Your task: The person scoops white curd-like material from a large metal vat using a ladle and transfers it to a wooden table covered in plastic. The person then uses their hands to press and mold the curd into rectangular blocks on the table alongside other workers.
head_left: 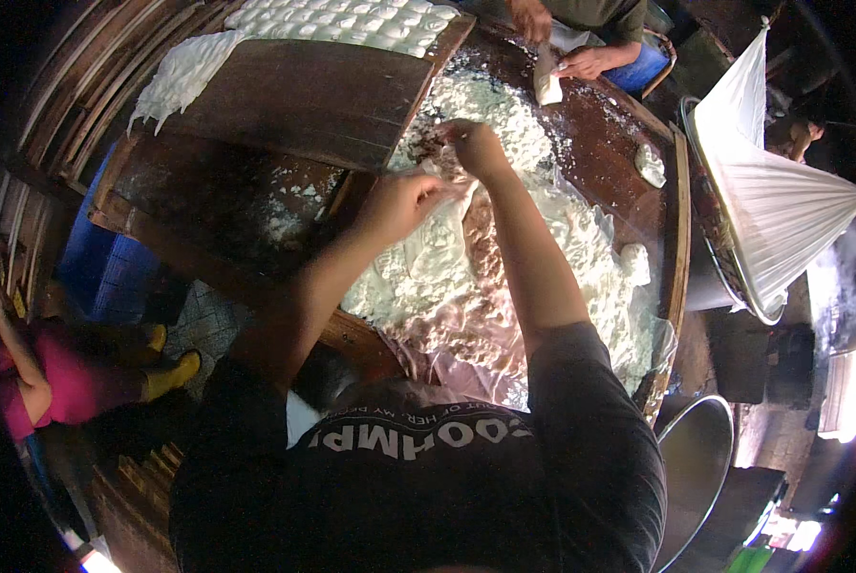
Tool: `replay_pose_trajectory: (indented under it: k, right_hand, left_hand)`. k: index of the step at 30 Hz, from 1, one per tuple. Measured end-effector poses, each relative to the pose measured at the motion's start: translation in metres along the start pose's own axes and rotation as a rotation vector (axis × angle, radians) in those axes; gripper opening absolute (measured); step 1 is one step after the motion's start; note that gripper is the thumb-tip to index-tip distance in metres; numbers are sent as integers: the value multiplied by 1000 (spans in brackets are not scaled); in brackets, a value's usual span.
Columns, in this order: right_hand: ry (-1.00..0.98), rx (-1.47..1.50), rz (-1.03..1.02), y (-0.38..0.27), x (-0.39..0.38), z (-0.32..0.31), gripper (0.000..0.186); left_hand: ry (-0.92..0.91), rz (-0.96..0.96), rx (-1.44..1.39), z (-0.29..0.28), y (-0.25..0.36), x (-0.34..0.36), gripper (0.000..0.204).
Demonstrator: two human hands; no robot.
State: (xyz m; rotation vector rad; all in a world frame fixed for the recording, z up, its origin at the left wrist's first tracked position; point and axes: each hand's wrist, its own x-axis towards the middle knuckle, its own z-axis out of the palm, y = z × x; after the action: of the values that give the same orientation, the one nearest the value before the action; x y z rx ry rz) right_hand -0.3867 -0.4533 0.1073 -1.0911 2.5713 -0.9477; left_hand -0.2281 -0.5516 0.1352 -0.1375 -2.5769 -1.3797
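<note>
A lumpy white mass [581, 258] lies spread over a dark wooden table [605, 143], a clear sheet [461, 374] wrinkled along its near edge. Over the mass, the left hand [407, 202] has its fingers drawn together and the right hand [473, 150] is half curled; both blur, and I cannot tell whether either grips anything. Left of the mass, a broad board [294, 95] bears rows of white pieces [352, 21]; at its far right, a co-worker's hand [586, 62] is at work. Right of the mass, white cloth [767, 186] stretches up from a round rim; well left, yellow boots [172, 377] stand on tiled floor [203, 325].
</note>
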Motion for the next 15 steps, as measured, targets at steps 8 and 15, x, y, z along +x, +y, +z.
replay_pose_trajectory:
  k: [8,15]
  right_hand:
    - [-21,55,-172,-22,-18,-24,10]
    - [353,117,-275,-58,-33,-31,16]
  left_hand:
    - [-197,222,371,-3,-37,5,30]
    - [99,-18,50,-14,-28,55,24]
